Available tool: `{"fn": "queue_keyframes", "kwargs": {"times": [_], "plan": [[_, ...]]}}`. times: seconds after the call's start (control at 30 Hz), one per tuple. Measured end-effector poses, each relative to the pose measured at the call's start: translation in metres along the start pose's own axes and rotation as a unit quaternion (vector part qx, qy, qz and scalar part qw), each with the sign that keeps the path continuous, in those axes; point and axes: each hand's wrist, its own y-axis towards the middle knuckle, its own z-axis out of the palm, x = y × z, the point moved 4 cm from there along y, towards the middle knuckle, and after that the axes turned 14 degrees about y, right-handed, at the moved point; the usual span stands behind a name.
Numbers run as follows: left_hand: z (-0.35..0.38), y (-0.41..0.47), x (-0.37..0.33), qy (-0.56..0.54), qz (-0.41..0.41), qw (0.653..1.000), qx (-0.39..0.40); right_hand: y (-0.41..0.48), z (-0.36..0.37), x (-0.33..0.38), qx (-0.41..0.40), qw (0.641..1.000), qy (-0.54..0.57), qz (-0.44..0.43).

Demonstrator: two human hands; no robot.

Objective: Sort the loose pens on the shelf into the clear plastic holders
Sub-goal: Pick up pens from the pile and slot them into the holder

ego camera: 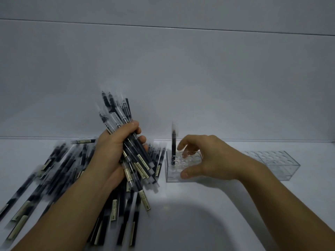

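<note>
Pens bundled, left hand fingers clamped round them left of holder; right hand fingers apart above it, so feed singly, vertical, beside the standing pen.

Black pens with cream labels, clear holders, white shelf.

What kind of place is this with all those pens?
Probably a stationery shop's display shelf, though I can't be sure: many identical wrapped, labelled pens lie loose on a plain white shelf, beside clear plastic holders with rows of holes.
</note>
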Motion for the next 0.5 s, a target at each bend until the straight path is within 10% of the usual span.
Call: {"fn": "queue_keyframes", "kwargs": {"times": [0.33,0.5], "plan": [[-0.005,0.005,0.007,-0.068,-0.025,0.997,-0.021,0.001,-0.005,0.002,-0.054,0.997,-0.057,0.000],[-0.009,0.007,0.006,-0.102,-0.017,0.993,-0.064,-0.018,-0.028,0.031,-0.282,0.949,0.002,-0.138]]}}
